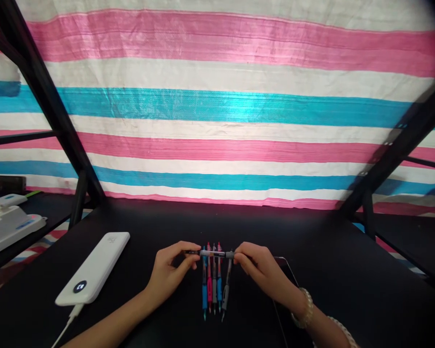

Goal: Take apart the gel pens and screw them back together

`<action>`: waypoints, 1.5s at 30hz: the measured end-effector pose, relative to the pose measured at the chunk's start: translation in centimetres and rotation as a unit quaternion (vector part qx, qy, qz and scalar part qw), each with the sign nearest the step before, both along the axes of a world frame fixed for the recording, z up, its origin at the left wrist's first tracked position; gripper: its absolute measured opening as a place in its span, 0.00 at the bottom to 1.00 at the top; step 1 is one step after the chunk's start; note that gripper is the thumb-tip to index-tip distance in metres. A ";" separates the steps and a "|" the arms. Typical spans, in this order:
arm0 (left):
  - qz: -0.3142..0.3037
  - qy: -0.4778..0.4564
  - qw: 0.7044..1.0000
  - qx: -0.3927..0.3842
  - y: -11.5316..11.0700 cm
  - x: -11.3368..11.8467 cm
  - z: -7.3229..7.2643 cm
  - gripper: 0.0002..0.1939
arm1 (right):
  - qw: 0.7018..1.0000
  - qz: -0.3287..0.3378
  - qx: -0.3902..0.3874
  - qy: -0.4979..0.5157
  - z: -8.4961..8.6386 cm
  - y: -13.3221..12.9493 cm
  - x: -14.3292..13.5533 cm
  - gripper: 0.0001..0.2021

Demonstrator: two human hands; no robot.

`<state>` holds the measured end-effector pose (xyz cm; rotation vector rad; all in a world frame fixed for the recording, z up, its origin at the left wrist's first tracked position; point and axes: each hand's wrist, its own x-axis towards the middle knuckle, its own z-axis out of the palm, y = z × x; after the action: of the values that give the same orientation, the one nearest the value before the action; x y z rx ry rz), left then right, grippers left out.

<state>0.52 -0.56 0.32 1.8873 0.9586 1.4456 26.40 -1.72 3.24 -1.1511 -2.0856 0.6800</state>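
The left hand (169, 271) and right hand (261, 270) each pinch one end of a clear-barrelled pen (213, 253) across five loose pens (214, 290), well short of the far edge of the table (166, 220), where a slipping fingertip could probably drop it and scatter the row.

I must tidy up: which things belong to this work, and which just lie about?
In the work:
clear-barrelled pen held by left hand and right hand
five pens beneath it

Lying about:
white power bank, cable
dark tablet or phone
likely power strip
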 end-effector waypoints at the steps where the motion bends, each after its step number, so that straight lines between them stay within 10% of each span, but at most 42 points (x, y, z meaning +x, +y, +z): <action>1: 0.008 0.001 1.000 -0.007 0.0 0.0 -0.1 0.04 | 1.000 -0.005 0.002 0.005 -0.2 0.1 0.0 0.13; 45: 0.024 -0.095 0.985 -0.140 -0.2 0.3 -0.2 0.05 | 0.951 0.038 -0.237 0.197 -1.0 1.5 0.5 0.20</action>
<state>0.84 -0.71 0.09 1.5068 1.0595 1.4069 26.89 -0.19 2.22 -1.0694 -1.6754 1.3823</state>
